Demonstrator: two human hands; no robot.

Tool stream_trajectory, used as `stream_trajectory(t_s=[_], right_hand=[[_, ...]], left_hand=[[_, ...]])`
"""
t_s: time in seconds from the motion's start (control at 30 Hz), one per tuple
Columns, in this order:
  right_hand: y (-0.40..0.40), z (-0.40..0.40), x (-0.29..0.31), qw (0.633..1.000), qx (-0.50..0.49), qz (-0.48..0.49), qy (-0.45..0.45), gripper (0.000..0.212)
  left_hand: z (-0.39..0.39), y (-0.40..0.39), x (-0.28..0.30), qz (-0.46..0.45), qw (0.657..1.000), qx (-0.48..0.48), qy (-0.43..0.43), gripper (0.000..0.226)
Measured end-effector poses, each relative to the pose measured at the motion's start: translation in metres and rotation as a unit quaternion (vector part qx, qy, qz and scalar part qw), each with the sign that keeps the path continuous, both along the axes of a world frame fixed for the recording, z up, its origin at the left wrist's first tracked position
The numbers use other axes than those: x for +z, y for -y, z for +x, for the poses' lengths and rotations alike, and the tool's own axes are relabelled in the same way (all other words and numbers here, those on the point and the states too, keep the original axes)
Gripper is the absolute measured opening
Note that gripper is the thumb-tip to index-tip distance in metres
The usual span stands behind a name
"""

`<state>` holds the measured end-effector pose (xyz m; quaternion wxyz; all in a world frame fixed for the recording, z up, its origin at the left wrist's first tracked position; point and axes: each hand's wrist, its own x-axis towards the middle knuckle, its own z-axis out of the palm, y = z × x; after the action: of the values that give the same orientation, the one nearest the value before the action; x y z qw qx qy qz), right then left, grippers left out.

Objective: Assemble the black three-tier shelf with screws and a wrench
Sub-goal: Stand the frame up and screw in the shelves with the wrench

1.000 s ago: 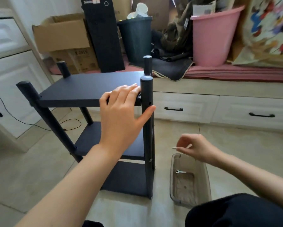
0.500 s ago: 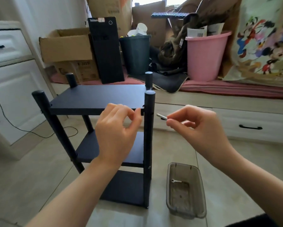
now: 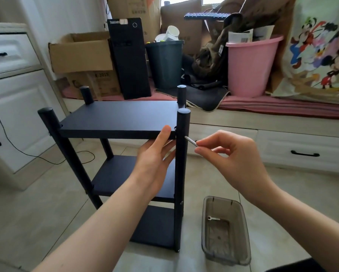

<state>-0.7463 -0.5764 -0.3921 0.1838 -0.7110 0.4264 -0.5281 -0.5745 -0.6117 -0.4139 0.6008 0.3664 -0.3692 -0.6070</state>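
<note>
Head view: right hand [image 3: 235,154] pinches a small silver metal screw [image 3: 190,141], its long axis aimed left at the near-right black round post [image 3: 181,163] of the black three-tier shelf, tip just beside it; left hand [image 3: 154,156], fingers spread, props the top black board [image 3: 121,118] from below, thumb on its front edge; screw hand is nearer the hole side

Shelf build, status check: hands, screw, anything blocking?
Left hand open, bracing top board from below. Right hand pinches screw, tip at front-right post. Wrench idle in tray. Nothing blocking.
</note>
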Motion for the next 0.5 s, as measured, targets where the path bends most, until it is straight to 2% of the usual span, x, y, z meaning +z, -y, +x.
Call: stream_trajectory(t_s=[0.27,0.5], right_hand=[[0.0026,-0.0022,-0.003,1.0,0.003,0.012,0.019,0.015],[0.0021,-0.0023,-0.0043,1.0,0.009,0.017,0.022,0.017]], left_hand=[[-0.0016,0.0058,0.0019,-0.009,1.0,0.021,-0.001,0.056],[0.0007,0.008,-0.0025,-0.022,0.999,0.018,0.027,0.029]])
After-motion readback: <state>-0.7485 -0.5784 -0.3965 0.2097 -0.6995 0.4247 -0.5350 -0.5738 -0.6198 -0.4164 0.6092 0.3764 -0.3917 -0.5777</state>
